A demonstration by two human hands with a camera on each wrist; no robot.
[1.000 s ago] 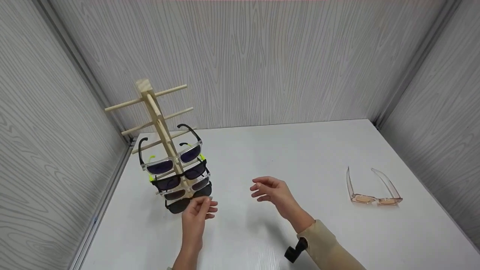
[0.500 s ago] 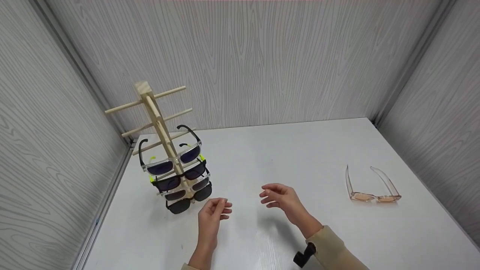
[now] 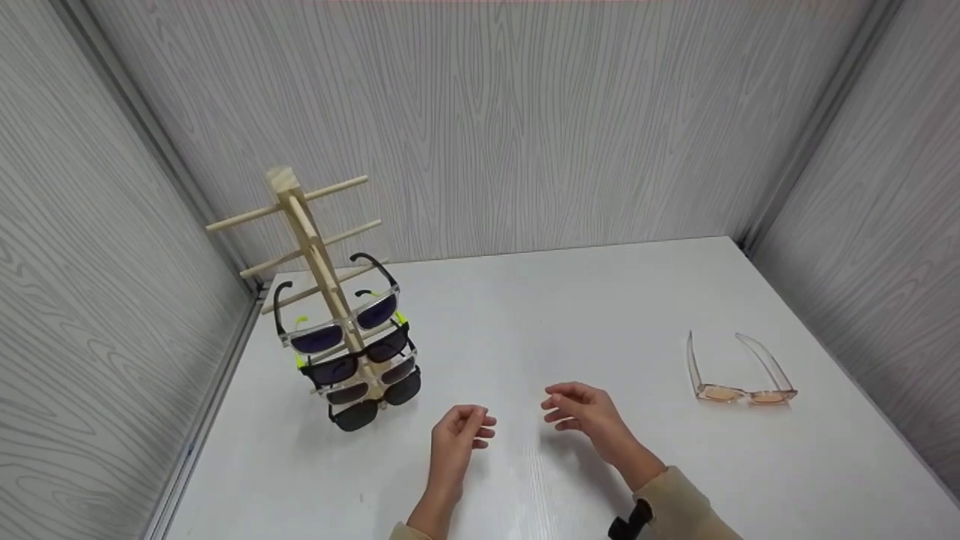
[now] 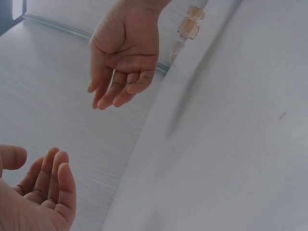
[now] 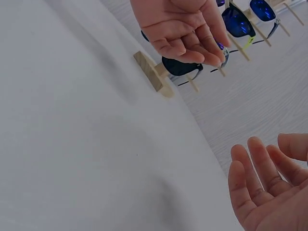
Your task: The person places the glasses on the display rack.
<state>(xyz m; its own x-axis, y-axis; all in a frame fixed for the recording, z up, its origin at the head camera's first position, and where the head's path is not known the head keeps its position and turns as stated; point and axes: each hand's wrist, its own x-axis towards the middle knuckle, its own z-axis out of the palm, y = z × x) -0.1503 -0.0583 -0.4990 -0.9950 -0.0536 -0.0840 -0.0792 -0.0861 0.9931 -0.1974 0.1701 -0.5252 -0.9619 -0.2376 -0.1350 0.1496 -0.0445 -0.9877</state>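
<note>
My left hand [image 3: 455, 442] hovers over the white table, right of the eyewear rack, its fingers loosely bent around nothing. Facing it, my right hand [image 3: 592, 420] is also bare, fingers relaxed; the left wrist view shows both palms with a gap between them. The wooden rack [image 3: 311, 236] stands at the left with bare pegs on top. On its lower pegs hang clear-framed sunglasses [image 3: 316, 339], black sunglasses [image 3: 334, 369], a second clear-framed pair [image 3: 347, 393] and dark sunglasses [image 3: 355, 416] lowest. Pink-tinted clear glasses [image 3: 746, 394] lie with temples unfolded at the right, apart from either hand.
The white table [image 3: 540, 315] is bounded by grey wood-grain panels at the back [image 3: 480, 127], left [image 3: 97, 285] and right [image 3: 862, 210]. A black wrist device [image 3: 630, 519] sits at my right cuff. In the right wrist view the rack's wooden base [image 5: 148, 72] shows.
Both hands have moved to the right and toward me, the left one away from the lowest sunglasses. Eyewear on the rack and the pink-tinted glasses stay where they were; the view shifts slightly.
</note>
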